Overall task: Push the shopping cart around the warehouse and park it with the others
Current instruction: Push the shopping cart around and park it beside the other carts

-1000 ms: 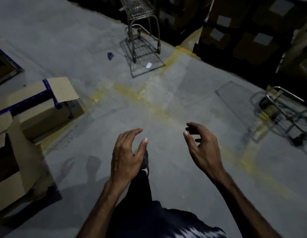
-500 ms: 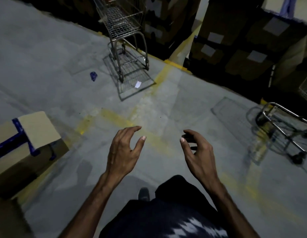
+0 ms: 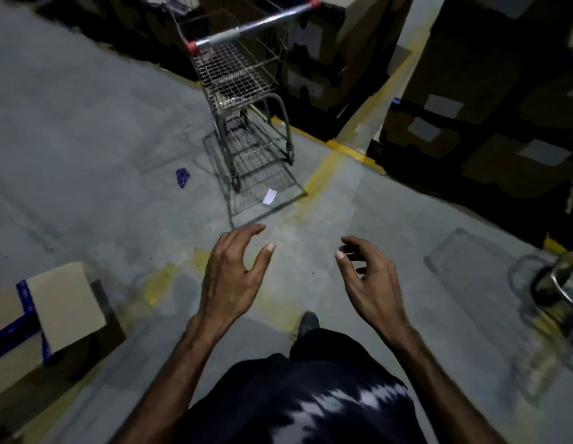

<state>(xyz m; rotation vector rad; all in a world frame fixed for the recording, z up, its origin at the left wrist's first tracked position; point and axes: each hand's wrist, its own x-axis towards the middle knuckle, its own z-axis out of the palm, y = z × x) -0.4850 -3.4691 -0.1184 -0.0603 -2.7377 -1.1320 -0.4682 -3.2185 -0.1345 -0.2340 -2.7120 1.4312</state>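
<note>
- shopping cart (image 3: 243, 75) stands ahead on the concrete floor (image 3: 86, 129), wire basket apparently empty.
- left hand (image 3: 233, 277) and right hand (image 3: 371, 283) spread wide, holding nothing.
- cardboard box (image 3: 54, 302) at left, flaps shut.

- A wire cart (image 3: 243, 91) stands on the grey concrete floor (image 3: 86, 129), its handle (image 3: 249, 27) silver with red ends, facing the camera.
- Both hands are held out empty, fingers curled and spread: left hand (image 3: 233, 277), right hand (image 3: 368, 283), well short of the handle.
- A white slip (image 3: 270, 197) lies by the cart's near wheels; a blue scrap (image 3: 182, 177) lies to its left.
- Worn yellow lines (image 3: 323, 174) cross the floor.
- A cardboard box (image 3: 54, 302) with blue tape sits at lower left.
- Dark stacked boxes (image 3: 470, 107) line the far side.
- Part of another cart (image 3: 563, 283) shows at the right edge.
- One shoe (image 3: 307, 322) steps forward.
</note>
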